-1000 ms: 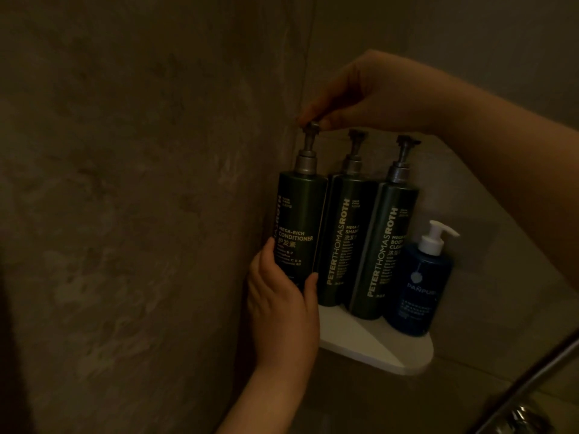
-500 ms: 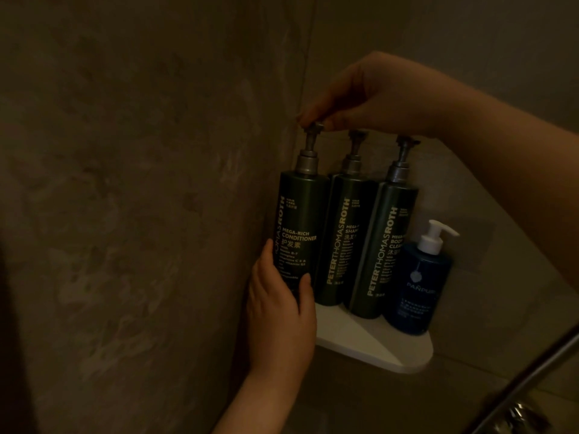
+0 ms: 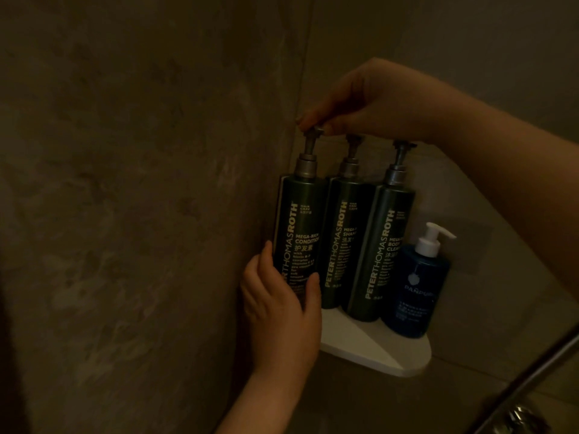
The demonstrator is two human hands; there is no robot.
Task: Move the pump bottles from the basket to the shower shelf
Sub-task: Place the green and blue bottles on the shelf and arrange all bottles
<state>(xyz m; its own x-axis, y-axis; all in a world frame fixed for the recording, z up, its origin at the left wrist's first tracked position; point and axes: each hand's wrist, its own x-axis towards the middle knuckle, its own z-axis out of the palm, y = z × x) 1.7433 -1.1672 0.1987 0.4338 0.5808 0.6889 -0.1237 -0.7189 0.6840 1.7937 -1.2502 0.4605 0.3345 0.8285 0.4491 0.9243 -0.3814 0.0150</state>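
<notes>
Three tall dark green pump bottles stand side by side on the white corner shower shelf [image 3: 369,349]: the conditioner bottle [image 3: 300,220] at the left, the shampoo bottle [image 3: 344,233] in the middle, the body cleanser bottle [image 3: 380,245] at the right. My left hand [image 3: 279,311] wraps the lower part of the conditioner bottle. My right hand [image 3: 372,101] pinches that bottle's pump head from above. The basket is out of view.
A small blue bottle with a white pump [image 3: 413,286] stands at the shelf's right end. Stone walls meet in the corner behind the bottles. A metal rail [image 3: 532,374] crosses the lower right, with a chrome fitting [image 3: 517,418] below it.
The conditioner bottle has turned a little, so more of its brand lettering faces me. Both hands stay on it.
</notes>
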